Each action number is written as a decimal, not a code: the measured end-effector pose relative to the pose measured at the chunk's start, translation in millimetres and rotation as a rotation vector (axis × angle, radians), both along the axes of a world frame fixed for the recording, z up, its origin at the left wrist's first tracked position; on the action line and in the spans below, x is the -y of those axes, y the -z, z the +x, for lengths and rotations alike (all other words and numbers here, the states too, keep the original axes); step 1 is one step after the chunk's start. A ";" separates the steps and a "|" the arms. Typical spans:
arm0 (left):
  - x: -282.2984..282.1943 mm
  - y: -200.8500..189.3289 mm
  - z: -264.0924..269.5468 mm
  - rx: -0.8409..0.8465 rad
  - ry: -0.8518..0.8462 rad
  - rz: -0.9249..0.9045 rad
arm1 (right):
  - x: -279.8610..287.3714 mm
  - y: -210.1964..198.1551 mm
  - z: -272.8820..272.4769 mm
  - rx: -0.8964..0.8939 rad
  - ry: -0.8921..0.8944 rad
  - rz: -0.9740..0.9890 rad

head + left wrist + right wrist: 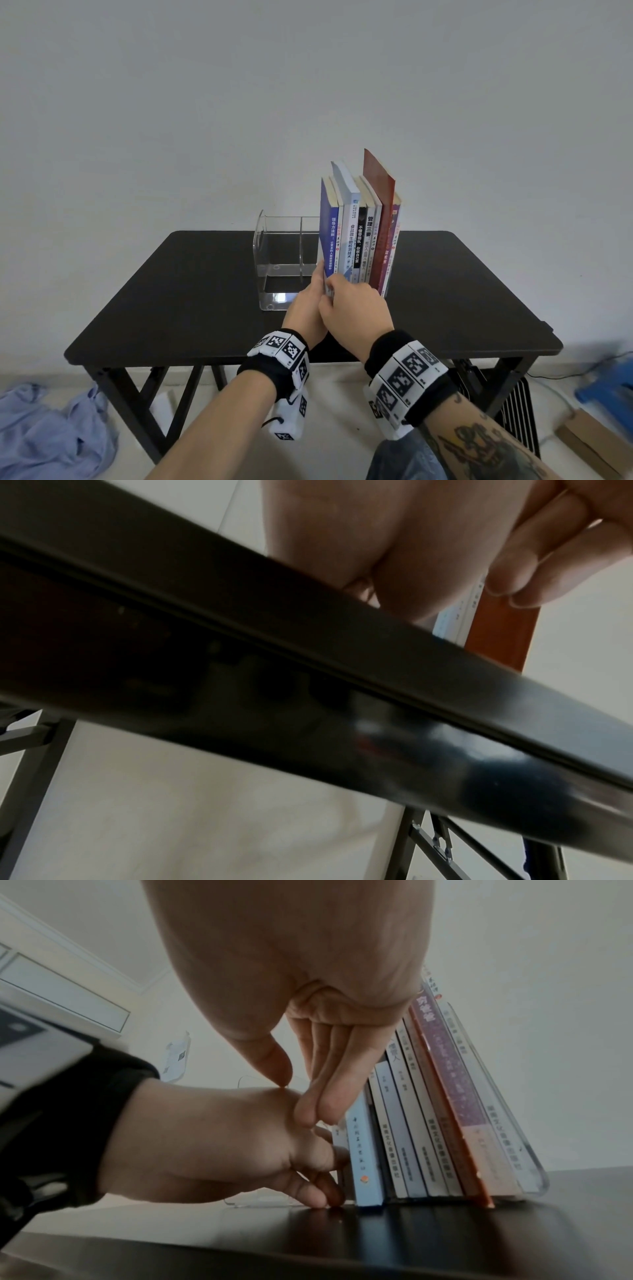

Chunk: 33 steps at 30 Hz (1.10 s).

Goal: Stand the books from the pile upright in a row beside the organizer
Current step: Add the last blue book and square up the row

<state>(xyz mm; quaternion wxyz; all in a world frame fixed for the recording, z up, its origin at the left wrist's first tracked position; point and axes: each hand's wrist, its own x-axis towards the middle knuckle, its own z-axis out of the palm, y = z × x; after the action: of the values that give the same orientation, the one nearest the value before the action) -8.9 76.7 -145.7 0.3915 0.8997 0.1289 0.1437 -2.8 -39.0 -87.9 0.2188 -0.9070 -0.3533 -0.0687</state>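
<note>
Both hands meet at the foot of the upright books [359,236]: the left hand [306,310] lies flat along the blue book [327,233], the right hand [356,310] has straight fingers [329,1085] against the spines. The clear organizer [274,253] stands just left of them on the tabletop [171,291].

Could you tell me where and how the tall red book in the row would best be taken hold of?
Probably by its top edge, from above. The red book rises well above its neighbours, so only that upper part is free on both faces for a pinch. Lower down it is wedged between other spines, with the right hand and left hand at the row's base.
</note>
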 end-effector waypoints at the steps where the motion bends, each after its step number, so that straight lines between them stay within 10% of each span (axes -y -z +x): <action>1: 0.5 -1.0 -0.6 -0.005 0.001 -0.008 | 1.2 -0.7 0.0 -0.001 0.001 -0.006; 12: 17.8 -19.2 -53.3 0.377 -0.189 -0.017 | 38.0 17.0 14.3 0.141 0.195 0.507; 15: 5.0 -20.7 -58.3 0.447 -0.381 0.070 | 44.5 17.8 27.3 -0.065 0.271 0.492; 19: -12.6 -30.7 -54.3 0.240 -0.522 0.121 | 37.7 8.3 44.5 -0.455 0.143 0.513; 33: -84.4 -52.6 -50.5 0.042 -0.449 -0.261 | -33.2 -12.4 43.1 -0.437 0.091 0.281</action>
<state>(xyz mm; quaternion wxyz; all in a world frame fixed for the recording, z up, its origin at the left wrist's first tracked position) -59.4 161.2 -93.1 0.4650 0.7872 0.3347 0.2281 40.3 -5.8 -75.5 0.4101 -0.8760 -0.2436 0.0707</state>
